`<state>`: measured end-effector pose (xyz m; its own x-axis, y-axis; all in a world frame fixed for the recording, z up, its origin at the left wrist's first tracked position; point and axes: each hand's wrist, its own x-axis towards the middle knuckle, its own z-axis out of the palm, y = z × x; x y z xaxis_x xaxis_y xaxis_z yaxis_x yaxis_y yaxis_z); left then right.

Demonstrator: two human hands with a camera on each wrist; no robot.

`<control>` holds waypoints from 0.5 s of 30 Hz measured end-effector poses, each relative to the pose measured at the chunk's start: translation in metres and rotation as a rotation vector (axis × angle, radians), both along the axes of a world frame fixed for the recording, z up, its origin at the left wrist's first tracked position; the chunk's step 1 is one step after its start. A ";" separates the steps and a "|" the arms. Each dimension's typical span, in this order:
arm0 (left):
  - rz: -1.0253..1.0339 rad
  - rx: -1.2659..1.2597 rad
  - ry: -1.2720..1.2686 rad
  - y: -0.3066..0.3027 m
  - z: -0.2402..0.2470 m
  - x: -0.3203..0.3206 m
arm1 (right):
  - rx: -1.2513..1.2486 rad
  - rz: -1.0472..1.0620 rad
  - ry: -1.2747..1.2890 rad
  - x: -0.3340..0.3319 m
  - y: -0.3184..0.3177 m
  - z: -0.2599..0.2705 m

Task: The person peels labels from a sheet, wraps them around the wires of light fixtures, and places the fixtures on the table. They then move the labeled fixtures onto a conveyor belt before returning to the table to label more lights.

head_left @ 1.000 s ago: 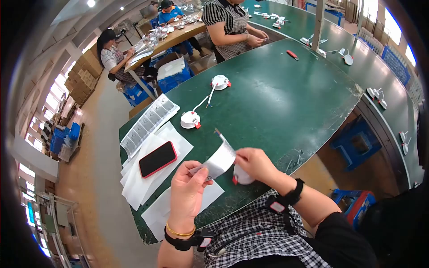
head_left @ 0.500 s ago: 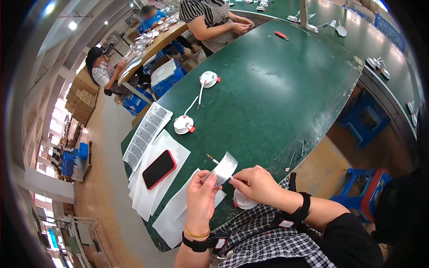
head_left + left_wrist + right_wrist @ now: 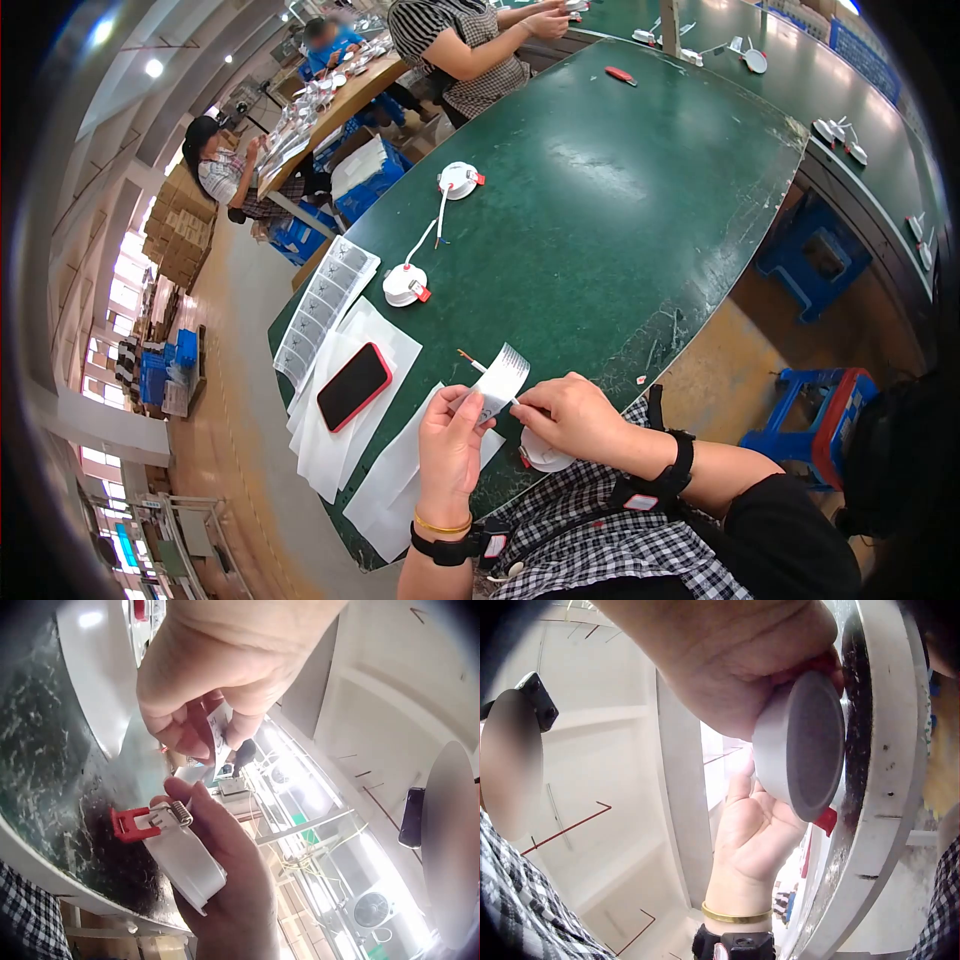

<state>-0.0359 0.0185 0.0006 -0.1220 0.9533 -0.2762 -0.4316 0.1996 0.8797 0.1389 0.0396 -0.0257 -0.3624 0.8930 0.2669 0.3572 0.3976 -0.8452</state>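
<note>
My left hand (image 3: 450,440) pinches a curved white printed label (image 3: 505,372) between thumb and fingers. Behind the label, a white cable end (image 3: 472,359) with bare copper sticks out. My right hand (image 3: 575,415) pinches the white cable (image 3: 515,401) close to the label's right edge. Under that hand is a round white downlight (image 3: 541,452), partly hidden by it. In the left wrist view the downlight (image 3: 184,859) shows a red clip (image 3: 133,825) with a spring, and lies against the right palm. Its round face (image 3: 816,746) shows in the right wrist view.
Left on the green table (image 3: 600,250) lie a phone (image 3: 354,387) on white sheets (image 3: 325,450) and a label sheet (image 3: 325,308). Two downlights (image 3: 405,285) with cables lie beyond. A red-handled tool (image 3: 621,76) is far off. Other people work behind; a blue stool (image 3: 812,420) stands right.
The head view has turned. The label has swung more upright and curled, and the cable end now shows at its left. My right fingers have shifted from the label's edge to the cable.
</note>
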 end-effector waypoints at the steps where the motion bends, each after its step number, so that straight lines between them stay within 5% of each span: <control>1: 0.000 -0.001 0.000 0.000 0.000 0.000 | -0.003 0.000 -0.005 0.000 0.000 0.000; 15: -0.014 -0.004 0.009 0.001 -0.002 -0.003 | -0.019 0.012 -0.026 0.001 0.001 0.001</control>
<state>-0.0385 0.0199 -0.0015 -0.1114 0.9539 -0.2786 -0.4205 0.2088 0.8829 0.1397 0.0406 -0.0244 -0.3802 0.8931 0.2405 0.3744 0.3864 -0.8429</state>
